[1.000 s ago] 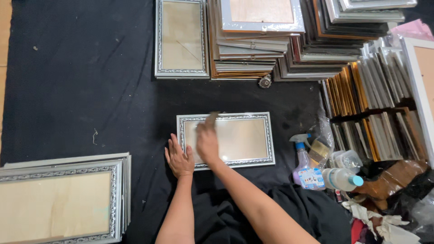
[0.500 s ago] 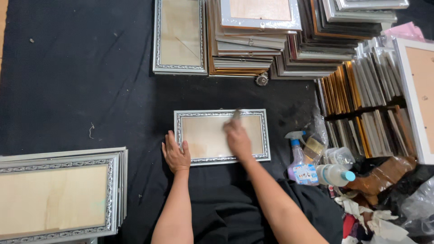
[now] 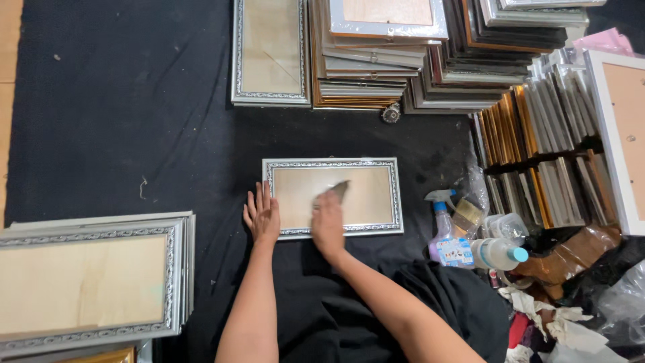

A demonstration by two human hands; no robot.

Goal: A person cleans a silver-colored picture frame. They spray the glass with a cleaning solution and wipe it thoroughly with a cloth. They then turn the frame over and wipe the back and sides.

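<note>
Left hand (image 3: 262,216) flat on the black cloth (image 3: 121,121), fingers (image 3: 257,199) spread and straight, fingertips touching the left edge of the silver picture frame (image 3: 332,197); nothing gripped. Right hand (image 3: 328,218) palm-down on the frame's glass, fingers curled together over a small grey rag (image 3: 340,190), pressing it against the pane. Frame lying flat at the middle of the cloth, just in front of both forearms. Spray bottle (image 3: 445,225) just right of the frame. Stack of silver frames (image 3: 91,282) at lower left; tall piles of frames (image 3: 403,54) beyond.
</note>
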